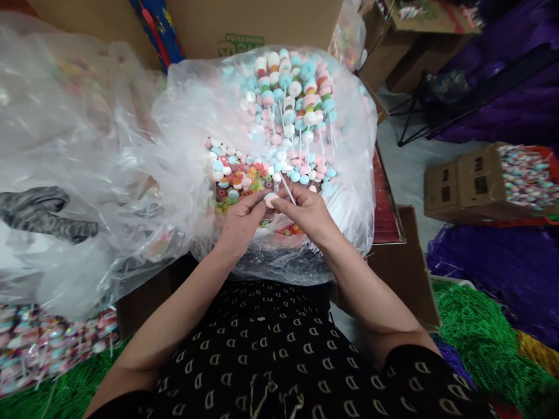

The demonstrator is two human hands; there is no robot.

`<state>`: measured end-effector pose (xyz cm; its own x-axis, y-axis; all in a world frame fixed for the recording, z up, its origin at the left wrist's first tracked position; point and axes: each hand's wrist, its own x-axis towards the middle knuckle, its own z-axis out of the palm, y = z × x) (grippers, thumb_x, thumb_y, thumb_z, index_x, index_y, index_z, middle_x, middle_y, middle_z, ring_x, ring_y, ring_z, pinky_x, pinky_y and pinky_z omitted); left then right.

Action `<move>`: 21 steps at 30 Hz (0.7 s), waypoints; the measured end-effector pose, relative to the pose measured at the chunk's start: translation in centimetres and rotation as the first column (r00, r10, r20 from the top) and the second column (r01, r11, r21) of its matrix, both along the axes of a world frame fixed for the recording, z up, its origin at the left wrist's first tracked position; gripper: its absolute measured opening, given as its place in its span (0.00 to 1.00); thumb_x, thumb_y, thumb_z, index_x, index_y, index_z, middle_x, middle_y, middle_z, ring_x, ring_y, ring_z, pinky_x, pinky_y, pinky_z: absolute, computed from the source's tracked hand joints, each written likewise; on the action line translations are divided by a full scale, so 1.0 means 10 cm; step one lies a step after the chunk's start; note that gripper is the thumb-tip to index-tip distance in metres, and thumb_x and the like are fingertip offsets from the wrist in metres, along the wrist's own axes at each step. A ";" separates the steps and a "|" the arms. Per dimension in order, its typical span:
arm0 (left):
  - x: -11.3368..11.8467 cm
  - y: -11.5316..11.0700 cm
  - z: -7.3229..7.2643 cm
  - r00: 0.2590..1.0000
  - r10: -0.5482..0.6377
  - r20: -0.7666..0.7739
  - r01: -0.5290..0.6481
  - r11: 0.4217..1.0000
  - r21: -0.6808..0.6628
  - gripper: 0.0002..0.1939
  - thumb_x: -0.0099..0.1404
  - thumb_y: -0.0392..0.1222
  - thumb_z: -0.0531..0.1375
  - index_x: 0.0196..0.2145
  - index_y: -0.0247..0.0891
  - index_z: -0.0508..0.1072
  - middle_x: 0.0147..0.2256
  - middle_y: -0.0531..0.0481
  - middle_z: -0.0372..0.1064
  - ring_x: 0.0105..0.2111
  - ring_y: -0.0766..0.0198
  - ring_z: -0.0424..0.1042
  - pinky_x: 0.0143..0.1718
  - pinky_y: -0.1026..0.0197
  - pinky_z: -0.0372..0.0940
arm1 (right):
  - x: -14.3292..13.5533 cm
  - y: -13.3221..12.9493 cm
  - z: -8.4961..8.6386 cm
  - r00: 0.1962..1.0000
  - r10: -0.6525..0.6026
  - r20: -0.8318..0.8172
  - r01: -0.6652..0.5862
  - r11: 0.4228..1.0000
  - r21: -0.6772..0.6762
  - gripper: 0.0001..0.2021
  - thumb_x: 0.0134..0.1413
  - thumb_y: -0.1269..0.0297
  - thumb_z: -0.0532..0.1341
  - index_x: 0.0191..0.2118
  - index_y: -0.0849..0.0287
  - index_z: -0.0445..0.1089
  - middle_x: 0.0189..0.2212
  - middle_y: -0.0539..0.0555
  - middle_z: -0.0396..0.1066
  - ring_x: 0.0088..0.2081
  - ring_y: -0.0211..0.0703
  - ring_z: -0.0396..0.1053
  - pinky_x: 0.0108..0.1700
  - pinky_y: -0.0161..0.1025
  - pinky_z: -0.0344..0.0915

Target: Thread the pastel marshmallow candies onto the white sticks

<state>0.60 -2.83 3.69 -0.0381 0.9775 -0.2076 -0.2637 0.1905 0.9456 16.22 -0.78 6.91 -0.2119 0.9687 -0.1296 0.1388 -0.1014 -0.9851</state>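
Note:
Over an open plastic bag (349,134) of sweets, my two hands meet at a pink and white marshmallow (271,201). My left hand (244,218) pinches its left side with closed fingers. The fingers of my right hand (308,209) are closed too, round a thin white stick (287,189) and against the marshmallow. Whether the stick goes into the marshmallow is hidden by the fingers. Just beyond lie loose pastel marshmallows (301,169) and colourful gummy rings (248,177). Further back rest finished-looking marshmallow skewers (297,93) with their sticks towards me.
More white sticks (343,201) lie at the bag's right side. A large clear plastic bag (109,145) bulges at the left, with a grey patterned cloth piece (48,212) on it. A cardboard box (262,20) stands behind. Wrapped sweets (528,174) fill a box at the right.

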 end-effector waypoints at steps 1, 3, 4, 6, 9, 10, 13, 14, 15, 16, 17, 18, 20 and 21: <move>-0.01 -0.02 0.00 1.000 0.013 0.013 -0.013 1.000 -0.002 0.14 0.61 0.45 0.70 0.45 0.42 0.85 0.36 0.52 0.82 0.36 0.63 0.79 0.42 0.59 0.75 | -0.01 0.00 -0.03 1.000 -0.003 -0.013 0.003 1.000 -0.015 0.16 0.53 0.50 0.71 0.35 0.58 0.74 0.29 0.49 0.73 0.33 0.40 0.67 0.38 0.40 0.64; -0.02 -0.06 0.01 0.998 0.037 0.059 -0.037 0.999 -0.009 0.14 0.59 0.44 0.70 0.44 0.42 0.85 0.36 0.52 0.83 0.35 0.63 0.79 0.42 0.58 0.76 | -0.03 -0.01 -0.08 0.999 -0.012 -0.034 0.011 0.999 -0.037 0.15 0.52 0.51 0.71 0.35 0.58 0.73 0.27 0.47 0.70 0.31 0.38 0.65 0.36 0.38 0.62; -0.03 -0.08 0.03 0.995 0.039 0.087 -0.038 0.999 -0.015 0.14 0.58 0.44 0.71 0.43 0.42 0.85 0.35 0.52 0.82 0.34 0.63 0.79 0.42 0.58 0.76 | -0.03 -0.01 -0.09 0.999 -0.019 -0.045 0.016 0.999 -0.049 0.15 0.52 0.51 0.71 0.35 0.58 0.73 0.26 0.46 0.69 0.30 0.38 0.64 0.34 0.38 0.61; -0.04 -0.09 0.08 0.991 0.017 0.136 -0.014 1.000 -0.023 0.13 0.58 0.45 0.71 0.42 0.42 0.84 0.33 0.53 0.81 0.33 0.65 0.78 0.40 0.60 0.75 | -0.03 -0.02 -0.11 0.997 -0.032 -0.075 0.026 0.997 -0.077 0.15 0.52 0.52 0.72 0.35 0.57 0.72 0.25 0.45 0.68 0.29 0.37 0.64 0.34 0.37 0.61; -0.03 -0.09 0.14 0.984 -0.019 0.178 0.021 1.000 -0.005 0.12 0.57 0.44 0.73 0.40 0.42 0.83 0.33 0.54 0.81 0.33 0.68 0.77 0.39 0.64 0.73 | -0.03 -0.05 -0.09 0.990 -0.037 -0.137 0.022 0.994 -0.109 0.16 0.50 0.52 0.73 0.35 0.57 0.71 0.27 0.46 0.72 0.30 0.38 0.69 0.36 0.39 0.66; -0.03 -0.09 0.16 0.983 -0.023 0.183 0.023 1.000 -0.001 0.12 0.56 0.42 0.74 0.39 0.41 0.83 0.33 0.54 0.80 0.32 0.68 0.77 0.39 0.64 0.73 | -0.03 -0.06 -0.08 0.987 -0.033 -0.157 0.015 0.993 -0.115 0.17 0.50 0.51 0.74 0.35 0.57 0.71 0.27 0.47 0.73 0.31 0.39 0.71 0.37 0.39 0.67; -0.01 -0.07 0.17 0.986 -0.007 0.166 0.010 1.000 -0.019 0.12 0.54 0.40 0.74 0.37 0.40 0.81 0.30 0.54 0.79 0.30 0.69 0.75 0.37 0.65 0.72 | -0.01 -0.10 -0.03 0.982 0.002 -0.189 -0.025 0.992 -0.123 0.18 0.51 0.48 0.74 0.37 0.56 0.72 0.28 0.49 0.76 0.32 0.41 0.73 0.38 0.40 0.70; -0.01 -0.07 0.17 0.988 0.005 0.151 0.000 1.000 -0.028 0.12 0.54 0.40 0.73 0.37 0.40 0.81 0.30 0.55 0.78 0.29 0.69 0.75 0.36 0.65 0.72 | -0.01 -0.12 -0.01 0.982 0.015 -0.187 -0.038 0.992 -0.121 0.18 0.53 0.48 0.73 0.38 0.56 0.73 0.29 0.49 0.76 0.33 0.41 0.73 0.37 0.39 0.70; -0.01 -0.06 0.16 0.991 0.017 0.135 -0.012 0.999 -0.034 0.11 0.54 0.41 0.73 0.37 0.40 0.81 0.29 0.55 0.78 0.28 0.69 0.74 0.35 0.65 0.72 | 0.00 -0.14 0.00 0.983 0.023 -0.180 -0.045 0.992 -0.117 0.18 0.54 0.47 0.72 0.39 0.56 0.74 0.29 0.49 0.76 0.33 0.40 0.74 0.37 0.39 0.70; 0.00 -0.06 0.15 0.992 0.030 0.119 -0.025 0.999 -0.038 0.11 0.54 0.41 0.72 0.37 0.40 0.80 0.29 0.55 0.78 0.27 0.70 0.74 0.34 0.64 0.72 | -0.01 -0.17 0.01 0.985 0.024 -0.172 -0.044 0.993 -0.109 0.18 0.55 0.47 0.72 0.40 0.56 0.74 0.30 0.49 0.77 0.34 0.40 0.74 0.37 0.39 0.70; 0.00 -0.06 0.15 0.994 0.041 0.105 -0.037 0.999 -0.039 0.12 0.54 0.41 0.72 0.37 0.40 0.80 0.29 0.55 0.78 0.27 0.70 0.73 0.34 0.64 0.72 | -0.01 -0.19 0.01 0.986 0.019 -0.163 -0.034 0.995 -0.093 0.17 0.56 0.48 0.71 0.41 0.56 0.74 0.32 0.49 0.77 0.34 0.40 0.74 0.38 0.39 0.70; 0.00 -0.07 0.14 0.994 0.053 0.091 -0.050 0.998 -0.035 0.12 0.54 0.41 0.72 0.37 0.40 0.80 0.29 0.55 0.78 0.27 0.70 0.73 0.34 0.64 0.72 | -0.03 -0.21 0.00 0.988 0.005 -0.153 -0.016 0.997 -0.073 0.17 0.56 0.48 0.71 0.41 0.56 0.74 0.33 0.50 0.78 0.35 0.40 0.74 0.39 0.39 0.71; -0.01 -0.08 0.13 0.996 0.070 0.060 -0.069 0.997 -0.022 0.13 0.54 0.41 0.72 0.38 0.40 0.80 0.30 0.55 0.78 0.28 0.69 0.74 0.35 0.64 0.73 | -0.06 -0.23 -0.03 0.991 -0.039 -0.127 0.036 0.999 -0.028 0.17 0.55 0.49 0.71 0.41 0.56 0.74 0.33 0.49 0.78 0.35 0.41 0.74 0.40 0.39 0.71; -0.02 -0.09 0.12 0.996 0.072 0.045 -0.071 0.997 -0.013 0.13 0.55 0.41 0.72 0.39 0.40 0.80 0.31 0.55 0.79 0.28 0.69 0.74 0.35 0.64 0.73 | -0.07 -0.24 -0.06 0.991 -0.061 -0.119 0.060 0.998 -0.012 0.17 0.55 0.49 0.71 0.40 0.56 0.73 0.32 0.49 0.77 0.35 0.41 0.74 0.39 0.39 0.70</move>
<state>0.45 -3.73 4.91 -0.0980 0.9701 -0.2219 -0.3193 0.1805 0.9303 15.48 -3.19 6.32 -0.1678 0.9790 -0.1155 0.0136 -0.1149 -0.9933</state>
